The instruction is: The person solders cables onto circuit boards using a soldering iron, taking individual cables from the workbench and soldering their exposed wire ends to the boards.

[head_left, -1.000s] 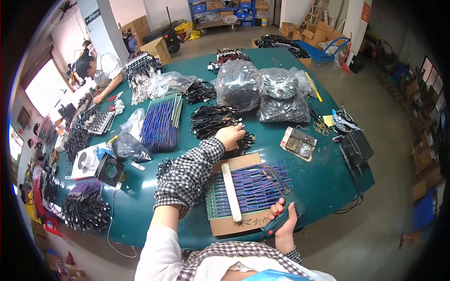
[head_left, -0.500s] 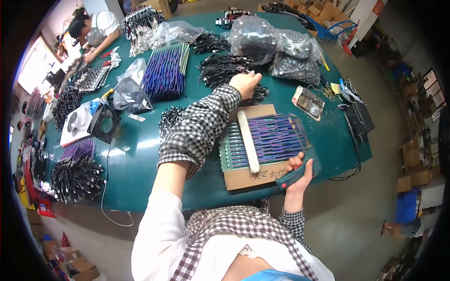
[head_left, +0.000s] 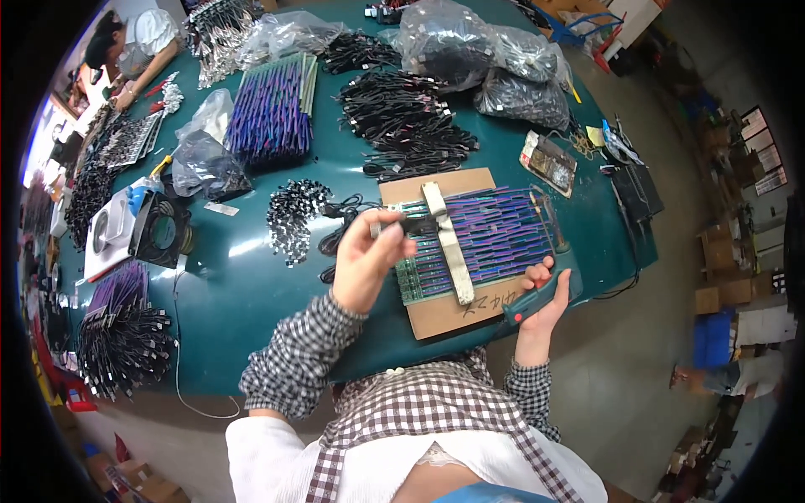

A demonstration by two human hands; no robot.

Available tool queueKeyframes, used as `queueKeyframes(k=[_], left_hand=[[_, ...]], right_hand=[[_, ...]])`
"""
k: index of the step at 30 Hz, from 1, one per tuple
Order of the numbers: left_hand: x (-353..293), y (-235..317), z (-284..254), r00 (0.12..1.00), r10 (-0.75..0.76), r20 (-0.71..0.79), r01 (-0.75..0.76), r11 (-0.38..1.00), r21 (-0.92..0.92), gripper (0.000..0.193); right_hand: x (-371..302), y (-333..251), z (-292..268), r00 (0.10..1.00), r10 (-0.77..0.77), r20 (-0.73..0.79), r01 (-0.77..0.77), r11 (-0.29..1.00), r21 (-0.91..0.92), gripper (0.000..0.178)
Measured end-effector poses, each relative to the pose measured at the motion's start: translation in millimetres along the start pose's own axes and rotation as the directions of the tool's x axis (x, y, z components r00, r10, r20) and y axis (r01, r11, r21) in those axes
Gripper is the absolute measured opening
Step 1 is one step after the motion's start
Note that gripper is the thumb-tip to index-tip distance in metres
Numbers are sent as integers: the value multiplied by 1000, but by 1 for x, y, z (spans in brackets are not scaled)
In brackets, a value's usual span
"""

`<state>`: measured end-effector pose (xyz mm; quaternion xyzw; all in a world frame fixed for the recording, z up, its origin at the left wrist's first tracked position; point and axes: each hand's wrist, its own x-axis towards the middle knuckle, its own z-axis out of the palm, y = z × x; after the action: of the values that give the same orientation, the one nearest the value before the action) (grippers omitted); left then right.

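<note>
Over the left end of the rows of purple strips, my left hand is closed on a short black cable. The strips have green circuit-board ends and lie on a cardboard sheet, with a whitish bar across them. My right hand grips a dark green soldering gun with a red button; its thin metal tip reaches over the strips' right end. A pile of black cables lies beyond the cardboard. Small black-and-silver connectors are heaped to the left.
Bagged cables stand at the back. A bundle of purple strips lies back left, near a small fan. At the right is a black box with cords. Another person works at the far left.
My left hand has come back from the black cable pile to the strips, now with a cable in it. The right hand keeps the soldering gun in nearly the same place. The view shifted slightly.
</note>
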<state>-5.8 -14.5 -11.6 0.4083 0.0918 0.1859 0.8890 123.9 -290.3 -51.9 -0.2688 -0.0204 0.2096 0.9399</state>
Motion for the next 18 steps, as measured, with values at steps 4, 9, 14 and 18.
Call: queueKeyframes(k=[4,9,14,18], left_hand=[[-32,-17,1,981,-140,-133,147,988,43,29],[-43,-7,4,998,5,-59,43,621,783,26],[-44,-6,3,927,275,257,-294,105,950,25],[-64,-10,6,996,73,-50,16,408,913,32]], right_hand=[[2,2,7,1000,-19,6,19,1000,7,37],[3,2,6,1000,-28,-1,28,1000,-9,37],[0,0,-4,1000,6,-8,-7,1000,-25,38],[1,-2,-5,999,41,-6,-41,999,-18,39]])
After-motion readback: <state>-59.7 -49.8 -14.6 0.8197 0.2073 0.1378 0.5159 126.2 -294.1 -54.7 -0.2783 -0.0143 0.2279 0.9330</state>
